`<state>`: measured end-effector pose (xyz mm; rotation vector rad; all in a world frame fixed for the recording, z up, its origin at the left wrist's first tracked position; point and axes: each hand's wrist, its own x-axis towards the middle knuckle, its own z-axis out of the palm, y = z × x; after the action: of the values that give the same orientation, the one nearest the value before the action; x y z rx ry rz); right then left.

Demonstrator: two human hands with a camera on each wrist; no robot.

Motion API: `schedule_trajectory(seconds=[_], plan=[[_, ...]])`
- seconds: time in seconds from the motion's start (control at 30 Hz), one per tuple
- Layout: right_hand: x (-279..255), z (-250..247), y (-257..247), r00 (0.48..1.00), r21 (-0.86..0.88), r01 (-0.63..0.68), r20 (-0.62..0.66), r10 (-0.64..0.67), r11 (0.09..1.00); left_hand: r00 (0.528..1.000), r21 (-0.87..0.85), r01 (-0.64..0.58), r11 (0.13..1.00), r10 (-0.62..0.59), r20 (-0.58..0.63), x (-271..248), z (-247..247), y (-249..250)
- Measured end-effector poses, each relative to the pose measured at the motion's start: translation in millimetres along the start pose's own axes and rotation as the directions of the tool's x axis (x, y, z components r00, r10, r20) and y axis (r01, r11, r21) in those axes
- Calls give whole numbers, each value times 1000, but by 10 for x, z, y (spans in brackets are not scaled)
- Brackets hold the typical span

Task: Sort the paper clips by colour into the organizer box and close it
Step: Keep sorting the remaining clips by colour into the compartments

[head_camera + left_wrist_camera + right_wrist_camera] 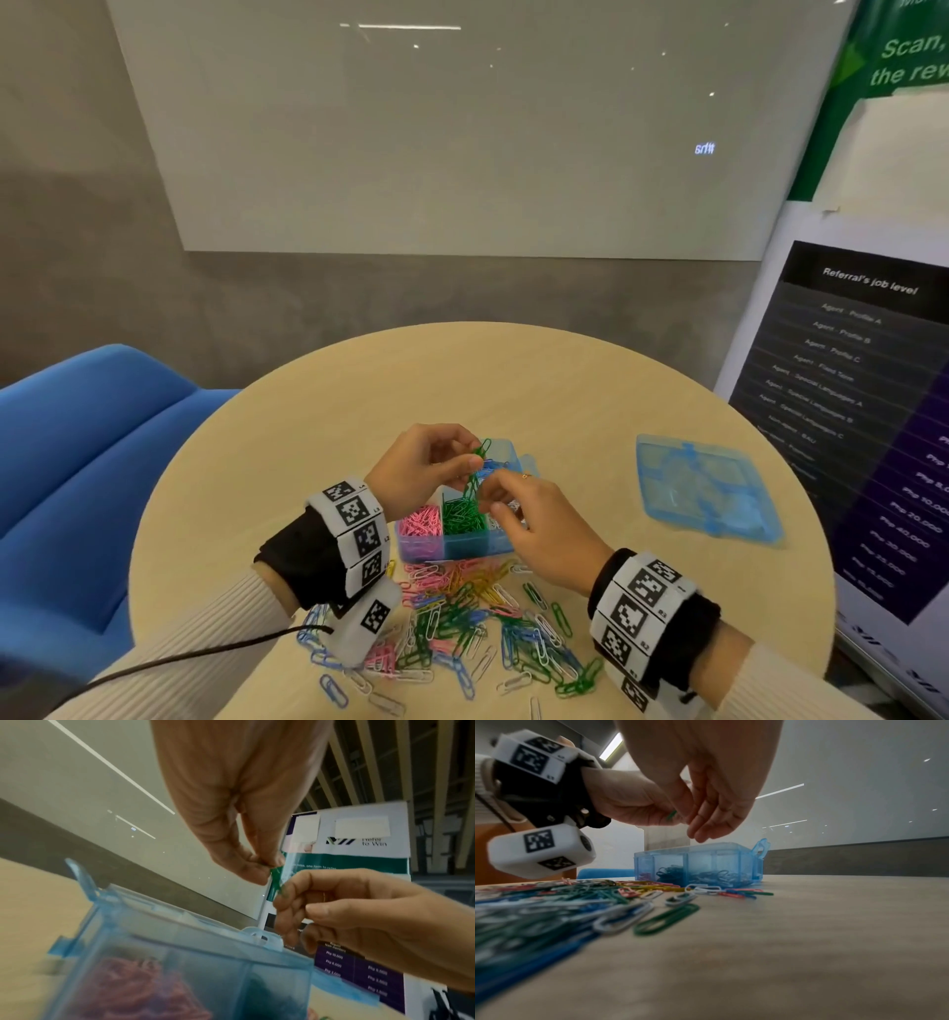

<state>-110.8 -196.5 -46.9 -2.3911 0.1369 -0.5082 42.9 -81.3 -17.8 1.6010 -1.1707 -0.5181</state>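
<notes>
left hand (426, 465) + right hand (534, 519) pinching green clips (475, 475) | hovering over box (464, 539) | lid (706, 488) lying near table's right edge

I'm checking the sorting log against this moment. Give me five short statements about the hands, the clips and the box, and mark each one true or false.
1. Both the left hand and the right hand pinch a string of green clips above the organizer box. True.
2. The lid is shut on the box. False: it lies apart on the table, to the box's right.
3. Pink clips fill the compartment left of the green one. True.
4. All clips are already sorted. False: a mixed pile lies in front of the box.
5. The table is square. False: it is round.
</notes>
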Motion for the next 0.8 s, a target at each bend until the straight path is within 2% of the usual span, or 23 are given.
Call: schedule_trajectory(seconds=[0.17, 0.33, 0.47, 0.6, 0.7, 0.8], plan=[[3, 10, 47, 1000, -91, 23, 3, -23, 996, 999, 323, 17, 946, 0, -53, 26, -32, -69], [3, 3, 48, 999, -124, 49, 25, -46, 991, 991, 624, 20, 781, -100, 94, 25, 2, -100], [0, -2, 40, 998, -132, 57, 49, -51, 990, 978, 692, 17, 722, -157, 140, -18, -2, -92], [-26, -53, -23, 995, -196, 64, 92, -46, 979, 974, 767, -22, 642, -159, 161, -126, 74, 11], [-66, -86, -99, 977, -389, 202, 141, -159, 899, 982, 758, -3, 652, -140, 124, -243, 88, 78], [-94, -90, -167, 952, -427, 266, 259, -165, 864, 989, 727, 57, 684, -138, 51, -412, -18, 114]])
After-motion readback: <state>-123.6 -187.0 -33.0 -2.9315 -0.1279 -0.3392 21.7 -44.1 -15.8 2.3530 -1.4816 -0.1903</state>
